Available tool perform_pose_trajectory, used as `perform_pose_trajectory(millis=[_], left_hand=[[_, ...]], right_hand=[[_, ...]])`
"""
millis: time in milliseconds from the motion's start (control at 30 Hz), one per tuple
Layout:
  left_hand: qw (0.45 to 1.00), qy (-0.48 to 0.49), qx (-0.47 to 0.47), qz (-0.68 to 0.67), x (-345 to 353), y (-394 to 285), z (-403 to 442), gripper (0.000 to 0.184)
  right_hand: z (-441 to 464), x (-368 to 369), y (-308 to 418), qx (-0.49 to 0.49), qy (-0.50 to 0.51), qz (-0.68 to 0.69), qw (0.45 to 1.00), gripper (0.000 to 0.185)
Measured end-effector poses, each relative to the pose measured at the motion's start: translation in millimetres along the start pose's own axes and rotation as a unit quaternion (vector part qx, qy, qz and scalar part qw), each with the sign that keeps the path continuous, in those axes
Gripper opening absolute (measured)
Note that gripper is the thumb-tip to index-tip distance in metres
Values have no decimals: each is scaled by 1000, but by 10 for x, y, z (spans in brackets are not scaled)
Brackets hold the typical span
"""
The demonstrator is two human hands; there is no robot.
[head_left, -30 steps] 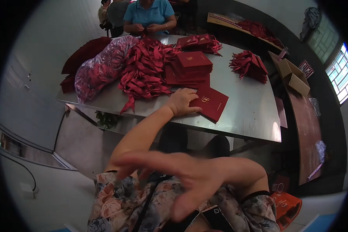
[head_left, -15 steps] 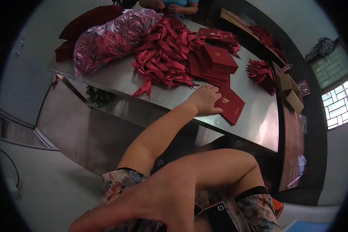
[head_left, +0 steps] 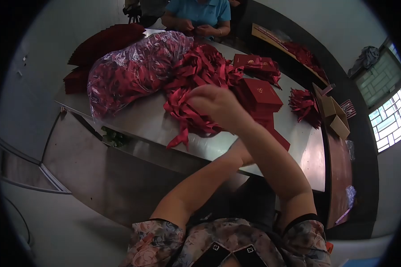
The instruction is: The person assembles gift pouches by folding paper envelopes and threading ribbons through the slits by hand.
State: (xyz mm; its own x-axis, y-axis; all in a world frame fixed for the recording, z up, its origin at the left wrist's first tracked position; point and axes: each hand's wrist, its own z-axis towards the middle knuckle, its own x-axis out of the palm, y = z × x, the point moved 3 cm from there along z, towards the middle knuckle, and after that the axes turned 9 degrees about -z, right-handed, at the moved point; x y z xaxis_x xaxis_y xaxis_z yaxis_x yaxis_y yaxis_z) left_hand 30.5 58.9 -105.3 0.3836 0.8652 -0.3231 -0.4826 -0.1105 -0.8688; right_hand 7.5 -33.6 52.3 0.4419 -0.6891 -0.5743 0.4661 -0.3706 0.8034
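Observation:
My right hand (head_left: 211, 106) reaches across to the pile of red ribbons (head_left: 200, 64) on the metal table. Its fingers are bent and drawn together at the near part of the pile; I cannot make out whether a ribbon is between them. My left hand (head_left: 244, 153) lies low at the table's near edge, its fingers hidden behind my right forearm. Beside it, a dark red folder (head_left: 280, 140) with its corner showing is mostly covered by that forearm. Just beyond stands a stack of red folders (head_left: 263, 95) with a gold emblem on top.
A clear plastic bag of red ribbons (head_left: 129, 73) fills the table's left part. Further folders with ribbons (head_left: 258, 63) and a red ribbon bundle (head_left: 304, 106) lie to the right. Across the table sits a person in a blue shirt (head_left: 200, 13). An open cardboard box (head_left: 334, 111) stands right.
My right hand has swung from low in front of me up to the ribbon pile. My left arm stays by the folder, now partly covered. The view has tilted up slightly.

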Motion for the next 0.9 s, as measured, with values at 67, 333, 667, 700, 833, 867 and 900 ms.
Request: perform_pose_trajectory(millis=[67, 333, 667, 700, 833, 867, 900], left_hand=[[974, -40, 128, 183, -121, -257, 75, 51], [971, -77, 123, 189, -13, -54, 122, 47], [954, 34, 46, 294, -104, -345, 98, 60], [953, 28, 46, 300, -93, -327, 91, 60], [950, 29, 42, 307, -92, -412, 65, 57], [952, 26, 37, 303, -99, -414, 77, 56], [950, 27, 38, 309, -102, -405, 83, 57]], right_hand=[[409, -523, -822, 57, -188, -135, 971, 23], [1585, -1030, -2021, 157, -268, -181, 933, 43], [767, -2131, -687, 40, -254, 267, 929, 12], [566, -2362, -528, 30, -269, 255, 928, 13], [-275, -2952, -301, 16, -298, 156, 942, 8], [-474, -3067, -336, 3, -304, 114, 946, 7], [-700, -3102, -427, 17, -303, 88, 949, 8]])
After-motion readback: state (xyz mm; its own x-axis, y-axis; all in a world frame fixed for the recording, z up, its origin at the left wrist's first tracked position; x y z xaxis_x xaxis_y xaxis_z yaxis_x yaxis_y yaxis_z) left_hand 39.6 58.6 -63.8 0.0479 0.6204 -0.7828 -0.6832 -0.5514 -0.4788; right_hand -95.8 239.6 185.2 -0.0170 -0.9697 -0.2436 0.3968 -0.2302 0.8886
